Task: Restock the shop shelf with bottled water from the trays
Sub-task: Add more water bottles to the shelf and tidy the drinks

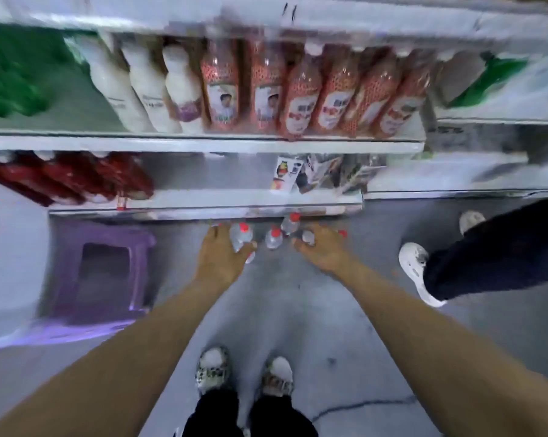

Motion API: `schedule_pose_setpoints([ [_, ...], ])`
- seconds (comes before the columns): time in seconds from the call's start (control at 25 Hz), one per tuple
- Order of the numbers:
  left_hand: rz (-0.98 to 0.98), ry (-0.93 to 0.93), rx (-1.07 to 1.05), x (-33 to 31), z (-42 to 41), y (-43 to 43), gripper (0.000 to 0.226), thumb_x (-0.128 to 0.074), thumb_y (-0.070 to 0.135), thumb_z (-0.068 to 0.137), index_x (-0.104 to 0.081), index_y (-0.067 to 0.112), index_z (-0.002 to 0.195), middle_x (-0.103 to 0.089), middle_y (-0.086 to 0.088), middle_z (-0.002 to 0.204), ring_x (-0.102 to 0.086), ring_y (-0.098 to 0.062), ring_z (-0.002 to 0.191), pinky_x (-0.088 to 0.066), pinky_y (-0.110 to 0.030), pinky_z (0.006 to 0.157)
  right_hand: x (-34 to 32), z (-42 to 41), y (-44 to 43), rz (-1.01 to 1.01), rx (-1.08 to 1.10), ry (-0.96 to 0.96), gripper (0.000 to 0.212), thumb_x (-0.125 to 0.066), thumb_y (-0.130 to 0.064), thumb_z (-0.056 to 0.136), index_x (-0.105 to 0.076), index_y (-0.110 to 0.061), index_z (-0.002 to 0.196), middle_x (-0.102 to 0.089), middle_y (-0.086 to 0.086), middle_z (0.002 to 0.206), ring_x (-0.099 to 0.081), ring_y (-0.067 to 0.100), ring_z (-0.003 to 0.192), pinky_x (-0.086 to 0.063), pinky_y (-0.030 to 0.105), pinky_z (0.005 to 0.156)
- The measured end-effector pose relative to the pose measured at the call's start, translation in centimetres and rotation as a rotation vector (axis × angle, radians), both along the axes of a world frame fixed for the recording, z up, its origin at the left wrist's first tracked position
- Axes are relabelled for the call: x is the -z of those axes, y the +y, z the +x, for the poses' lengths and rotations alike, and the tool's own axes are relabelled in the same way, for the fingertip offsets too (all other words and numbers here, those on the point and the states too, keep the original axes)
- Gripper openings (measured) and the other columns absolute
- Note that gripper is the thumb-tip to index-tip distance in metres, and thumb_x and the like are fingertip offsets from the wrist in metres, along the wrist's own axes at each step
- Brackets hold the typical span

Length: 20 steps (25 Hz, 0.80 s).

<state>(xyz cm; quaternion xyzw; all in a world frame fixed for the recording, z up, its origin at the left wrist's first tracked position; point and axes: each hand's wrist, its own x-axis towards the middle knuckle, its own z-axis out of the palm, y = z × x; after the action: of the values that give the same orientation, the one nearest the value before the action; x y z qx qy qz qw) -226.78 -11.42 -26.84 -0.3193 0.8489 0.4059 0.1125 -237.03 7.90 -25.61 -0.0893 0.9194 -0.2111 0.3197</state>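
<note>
Your left hand (pixel 217 250) reaches down at the centre of the frame, just below the front edge of the bottom shelf (pixel 203 204). Its grip is closed round a red-capped water bottle, the left bottle (pixel 241 237), with the thumb across the near side. Your right hand (pixel 321 247) is just to the right at the same height. Its grip curls round another small bottle, the right bottle (pixel 309 237), though blur smears the fingers.

Between your two hands sit two loose bottles (pixel 274 238), red caps up, close under the shelf edge. What they rest on is too blurred to tell.

A purple stool (pixel 105 272) stands on the grey floor (pixel 297 310) at centre left. The upper shelf (pixel 203 143) carries a row of orange-red bottles (pixel 266 89) in the upper centre, with white bottles (pixel 146 86) to their left. Dark red bottles (pixel 70 178) lie below them at the left edge.

Another person's dark trouser leg and white shoe (pixel 414 263) come in at the right edge. Your own shoes (pixel 212 370) show at the bottom centre.
</note>
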Motion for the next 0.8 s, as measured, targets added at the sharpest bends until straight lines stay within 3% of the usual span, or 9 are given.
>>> schedule_pose_setpoints([
  [0.08, 0.036, -0.050, -0.028, 7.3, 1.1, 0.0, 0.065, -0.075, 0.033, 0.088, -0.051, -0.002, 0.137, -0.053, -0.025, 0.138, -0.047, -0.037, 0.131, -0.032, -0.035, 0.107, 7.8, 1.2, 0.7, -0.004, 0.065, -0.102, 0.050, -0.063, -0.038, 0.098, -0.055, -0.016, 0.142, -0.065, 0.011, 0.132, -0.063, 0.031, 0.118, -0.046, 0.034, 0.096],
  [0.2, 0.066, -0.113, -0.053, 17.7, 2.0, -0.3, 0.070, -0.076, 0.031, 0.088, -0.046, -0.002, 0.142, -0.051, -0.024, 0.141, -0.045, -0.036, 0.133, -0.030, -0.035, 0.110, 18.3, 1.6, 0.8, -0.074, 0.237, -0.179, 0.058, -0.069, -0.037, 0.094, -0.052, -0.014, 0.144, -0.057, 0.006, 0.145, -0.058, 0.026, 0.128, -0.045, 0.034, 0.106],
  [0.28, 0.088, -0.126, -0.080, 23.7, 2.0, -0.7, 0.077, -0.078, 0.033, 0.085, -0.042, 0.001, 0.146, -0.048, -0.021, 0.144, -0.048, -0.035, 0.132, -0.034, -0.037, 0.111, 24.0, 1.0, 0.4, -0.101, 0.300, -0.145, 0.059, -0.072, -0.034, 0.093, -0.053, -0.012, 0.144, -0.057, 0.006, 0.144, -0.056, 0.024, 0.131, -0.043, 0.035, 0.110],
  [0.4, 0.110, -0.087, -0.100, 33.0, 1.1, -0.5, 0.086, -0.083, 0.034, 0.080, -0.039, 0.008, 0.149, -0.045, -0.016, 0.147, -0.050, -0.033, 0.130, -0.040, -0.042, 0.111, 32.7, -0.2, -0.8, -0.225, 0.362, -0.068, 0.057, -0.078, -0.023, 0.089, -0.054, -0.011, 0.140, -0.059, -0.004, 0.127, -0.056, 0.015, 0.121, -0.042, 0.031, 0.106],
  [0.48, 0.132, -0.011, -0.082, 37.8, 0.2, -0.3, 0.085, -0.087, 0.031, 0.076, -0.043, 0.013, 0.146, -0.050, -0.009, 0.143, -0.052, -0.026, 0.126, -0.043, -0.037, 0.105, 37.7, -1.3, -1.4, -0.333, 0.376, -0.002, 0.066, -0.084, -0.019, 0.083, -0.053, -0.014, 0.141, -0.056, -0.010, 0.125, -0.054, 0.009, 0.119, -0.043, 0.030, 0.106],
  [0.64, 0.175, 0.197, -0.083, 43.3, -1.3, 0.0, 0.072, -0.091, 0.019, 0.070, -0.052, 0.022, 0.130, -0.059, 0.010, 0.119, -0.056, -0.007, 0.101, -0.038, -0.006, 0.079, 45.0, -3.0, -2.2, -0.446, 0.383, 0.072, 0.077, -0.093, -0.023, 0.069, -0.056, -0.020, 0.136, -0.066, -0.004, 0.127, -0.063, 0.011, 0.116, -0.049, 0.033, 0.105],
  [0.72, 0.213, 0.245, -0.082, 44.7, -1.5, -0.3, 0.072, -0.091, 0.024, 0.070, -0.048, 0.031, 0.127, -0.059, 0.017, 0.115, -0.058, -0.001, 0.096, -0.039, -0.008, 0.079, 46.8, -3.2, -2.4, -0.484, 0.405, 0.114, 0.079, -0.094, -0.031, 0.063, -0.056, -0.024, 0.131, -0.068, -0.007, 0.123, -0.065, 0.009, 0.113, -0.052, 0.037, 0.103],
  [0.8, 0.292, 0.224, -0.074, 45.1, -1.8, -1.1, 0.071, -0.091, 0.028, 0.070, -0.045, 0.036, 0.124, -0.058, 0.026, 0.110, -0.057, 0.007, 0.096, -0.041, -0.011, 0.079, 47.4, -3.2, -2.6, -0.526, 0.427, 0.116, 0.076, -0.092, -0.030, 0.065, -0.053, -0.024, 0.130, -0.066, -0.010, 0.121, -0.064, 0.004, 0.111, -0.051, 0.031, 0.102],
])
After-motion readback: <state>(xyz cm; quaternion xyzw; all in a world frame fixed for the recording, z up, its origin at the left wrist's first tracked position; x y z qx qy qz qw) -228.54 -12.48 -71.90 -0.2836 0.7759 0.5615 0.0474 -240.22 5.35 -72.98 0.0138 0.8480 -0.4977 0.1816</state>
